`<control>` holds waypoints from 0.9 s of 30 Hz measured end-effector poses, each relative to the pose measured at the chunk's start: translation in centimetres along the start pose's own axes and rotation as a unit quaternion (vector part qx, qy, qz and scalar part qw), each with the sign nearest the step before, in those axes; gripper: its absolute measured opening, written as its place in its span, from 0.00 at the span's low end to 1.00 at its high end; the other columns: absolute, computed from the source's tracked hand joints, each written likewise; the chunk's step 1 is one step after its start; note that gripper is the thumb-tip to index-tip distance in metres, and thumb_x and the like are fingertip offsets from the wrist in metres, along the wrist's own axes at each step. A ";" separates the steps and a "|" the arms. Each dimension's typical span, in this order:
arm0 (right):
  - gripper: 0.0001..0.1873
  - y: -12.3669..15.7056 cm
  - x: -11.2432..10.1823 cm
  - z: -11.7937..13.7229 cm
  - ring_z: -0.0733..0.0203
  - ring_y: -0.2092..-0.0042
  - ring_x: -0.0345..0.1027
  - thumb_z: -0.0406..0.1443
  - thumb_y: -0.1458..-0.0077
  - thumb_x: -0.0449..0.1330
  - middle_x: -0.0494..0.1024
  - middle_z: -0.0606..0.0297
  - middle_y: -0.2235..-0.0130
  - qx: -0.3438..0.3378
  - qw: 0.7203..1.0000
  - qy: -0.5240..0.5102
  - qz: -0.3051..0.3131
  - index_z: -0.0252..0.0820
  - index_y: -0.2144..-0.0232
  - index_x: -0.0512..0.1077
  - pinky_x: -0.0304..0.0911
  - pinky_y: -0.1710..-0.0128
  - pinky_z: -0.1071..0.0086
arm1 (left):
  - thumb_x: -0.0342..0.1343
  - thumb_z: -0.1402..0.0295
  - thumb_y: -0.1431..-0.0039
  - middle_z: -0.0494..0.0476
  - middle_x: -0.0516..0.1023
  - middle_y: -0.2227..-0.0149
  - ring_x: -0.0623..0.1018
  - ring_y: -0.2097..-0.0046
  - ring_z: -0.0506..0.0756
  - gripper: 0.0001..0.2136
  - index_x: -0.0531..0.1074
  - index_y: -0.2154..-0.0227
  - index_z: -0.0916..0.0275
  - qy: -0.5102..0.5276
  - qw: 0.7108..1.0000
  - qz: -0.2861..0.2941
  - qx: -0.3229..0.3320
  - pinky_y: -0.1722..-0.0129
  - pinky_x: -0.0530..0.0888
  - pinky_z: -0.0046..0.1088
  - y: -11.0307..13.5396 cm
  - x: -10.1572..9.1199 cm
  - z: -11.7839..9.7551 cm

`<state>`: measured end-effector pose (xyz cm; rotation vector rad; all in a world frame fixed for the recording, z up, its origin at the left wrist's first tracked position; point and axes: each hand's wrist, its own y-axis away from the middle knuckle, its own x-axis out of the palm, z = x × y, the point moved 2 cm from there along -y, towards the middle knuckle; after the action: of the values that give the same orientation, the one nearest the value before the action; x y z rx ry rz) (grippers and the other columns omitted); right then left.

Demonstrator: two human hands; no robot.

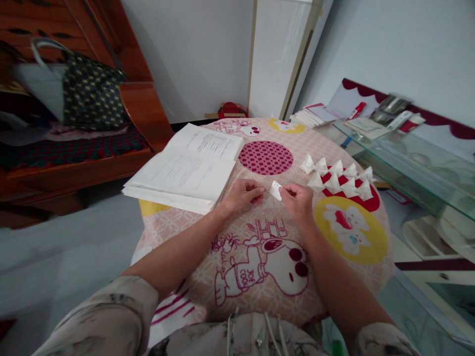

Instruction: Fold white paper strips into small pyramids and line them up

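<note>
My right hand (298, 200) pinches a small piece of folded white paper (275, 190) by its right side, above the middle of the round table. Just left of the paper is my left hand (245, 194), its fingers curled in a pinch and apart from the paper; whether anything lies between those fingertips I cannot make out. To the right, two rows of small pointed folded-paper pieces (333, 183) stand on the cloth. An open book (189, 160) with printed pages lies beyond my left forearm.
A patterned tablecloth (260, 272) with cartoon dogs covers the table. Glass shelves (415, 163) with papers, a red marker (356, 111) and containers stand along the right. At the left is a wooden bench (139, 113) holding a dark patterned bag (91, 91).
</note>
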<state>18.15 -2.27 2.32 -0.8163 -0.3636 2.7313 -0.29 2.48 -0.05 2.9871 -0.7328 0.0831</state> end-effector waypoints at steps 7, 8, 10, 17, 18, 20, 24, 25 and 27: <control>0.14 1.3 1.9 1.4 0.57 0.66 0.67 0.33 0.39 0.55 0.76 0.57 0.72 -0.162 0.952 0.242 0.094 0.43 0.77 0.72 0.59 0.63 0.66 | 0.68 0.49 0.45 0.63 0.84 0.68 0.82 0.67 0.52 0.22 0.79 0.69 0.69 0.098 0.992 0.046 -0.061 0.65 0.78 0.26 0.2 0.6 -0.1; 0.14 1.5 2.2 1.5 0.56 0.66 0.67 0.34 0.38 0.55 0.77 0.56 0.71 -0.171 0.947 0.250 0.107 0.43 0.75 0.73 0.59 0.63 0.66 | 0.68 0.51 0.45 0.62 0.83 0.70 0.81 0.69 0.51 0.21 0.78 0.70 0.69 0.103 0.992 0.039 -0.066 0.66 0.78 0.25 0.2 0.6 -0.1; 0.12 1.7 2.5 1.7 0.56 0.65 0.68 0.35 0.37 0.56 0.78 0.55 0.69 -0.180 0.941 0.254 0.131 0.42 0.72 0.75 0.59 0.62 0.66 | 0.70 0.56 0.46 0.58 0.81 0.74 0.79 0.72 0.49 0.18 0.76 0.73 0.69 0.106 0.991 0.017 -0.075 0.69 0.77 0.24 0.2 0.5 0.0; 0.11 1.4 1.2 1.5 0.55 0.63 0.72 0.36 0.37 0.57 0.80 0.57 0.66 -0.152 0.967 0.172 0.115 0.43 0.68 0.79 0.64 0.58 0.65 | 0.66 0.68 0.43 0.54 0.77 0.78 0.76 0.77 0.48 0.11 0.73 0.76 0.69 0.067 0.993 -0.023 -0.094 0.77 0.74 0.20 0.1 -0.1 0.0; 0.12 1.1 0.9 1.3 0.55 0.62 0.73 0.34 0.38 0.56 0.81 0.57 0.66 -0.141 0.972 0.159 0.096 0.43 0.66 0.80 0.65 0.58 0.65 | 0.65 0.68 0.42 0.56 0.79 0.77 0.77 0.76 0.49 0.10 0.74 0.74 0.69 0.062 0.992 -0.020 -0.105 0.77 0.74 0.21 0.2 -0.2 0.0; 0.14 0.7 0.2 0.8 0.55 0.63 0.74 0.32 0.41 0.56 0.82 0.58 0.64 -0.132 0.979 0.129 0.083 0.43 0.61 0.82 0.66 0.58 0.64 | 0.65 0.68 0.41 0.58 0.80 0.76 0.78 0.76 0.50 0.10 0.75 0.73 0.70 0.054 0.991 -0.005 -0.123 0.77 0.74 0.21 0.2 -0.4 -0.1; 0.22 0.2 0.2 -0.6 0.57 0.66 0.73 0.29 0.45 0.57 0.82 0.62 0.65 -0.144 0.969 0.119 0.162 0.43 0.51 0.82 0.65 0.62 0.66 | 0.65 0.67 0.40 0.60 0.79 0.78 0.78 0.77 0.49 0.11 0.75 0.72 0.71 0.041 0.988 0.034 -0.148 0.78 0.74 0.20 0.3 -0.4 -0.2; 0.22 0.2 0.3 -0.9 0.58 0.65 0.73 0.29 0.45 0.58 0.83 0.61 0.64 -0.155 0.965 0.125 0.172 0.43 0.51 0.82 0.65 0.62 0.67 | 0.63 0.68 0.39 0.60 0.79 0.78 0.78 0.78 0.49 0.11 0.75 0.73 0.71 0.035 0.987 0.039 -0.154 0.78 0.74 0.20 0.3 -0.4 -0.2; 0.20 0.3 0.5 -1.2 0.57 0.64 0.74 0.29 0.44 0.58 0.84 0.59 0.63 -0.191 0.955 0.140 0.179 0.42 0.52 0.82 0.65 0.61 0.67 | 0.61 0.70 0.37 0.59 0.79 0.78 0.77 0.78 0.49 0.10 0.75 0.73 0.71 0.017 0.985 0.045 -0.166 0.78 0.73 0.20 0.4 -0.3 -0.3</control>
<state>18.40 -2.19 1.02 -1.4830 -0.7610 2.8437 -0.77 2.33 0.28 2.6308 -0.7896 0.0134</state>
